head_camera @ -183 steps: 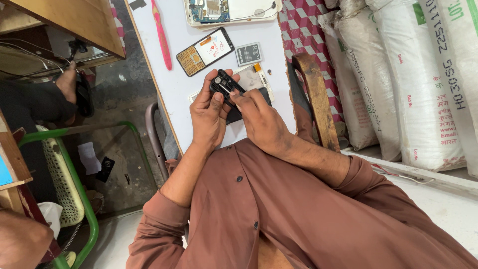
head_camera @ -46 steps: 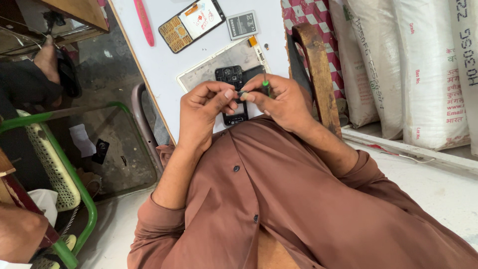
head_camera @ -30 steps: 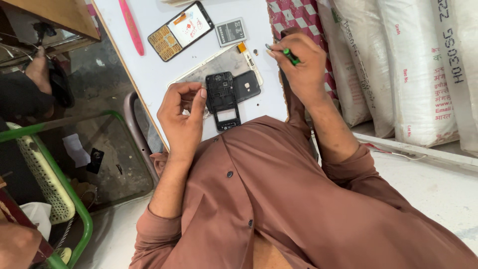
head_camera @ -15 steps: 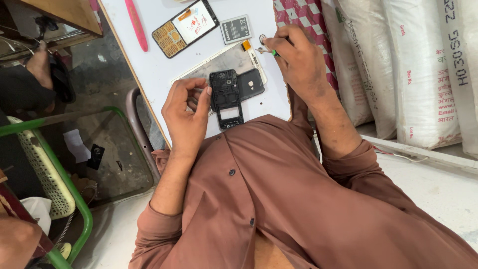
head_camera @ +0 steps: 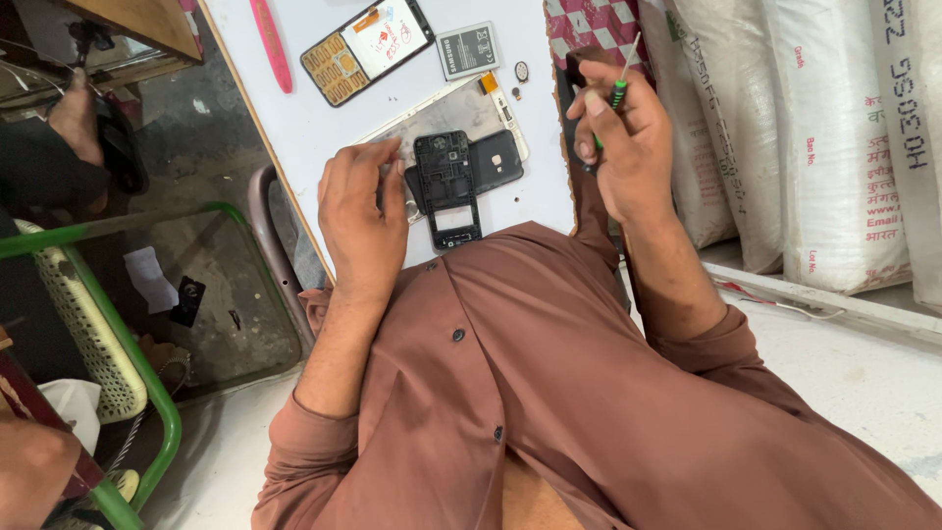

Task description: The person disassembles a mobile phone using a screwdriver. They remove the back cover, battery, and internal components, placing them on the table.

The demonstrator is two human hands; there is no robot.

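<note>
Phone frame point(head_camera: 447, 186), black and stripped, lies on the white counter point(head_camera: 324, 128) over a grey panel point(head_camera: 442, 113). The left hand point(head_camera: 363, 211) rests beside it, grip spread flat. The right hand point(head_camera: 628, 137) hovers apart, grip pinching a green-handled screwdriver point(head_camera: 620, 83).

head cam | looks steeply down | near | white table point(head_camera: 314, 128)
</note>
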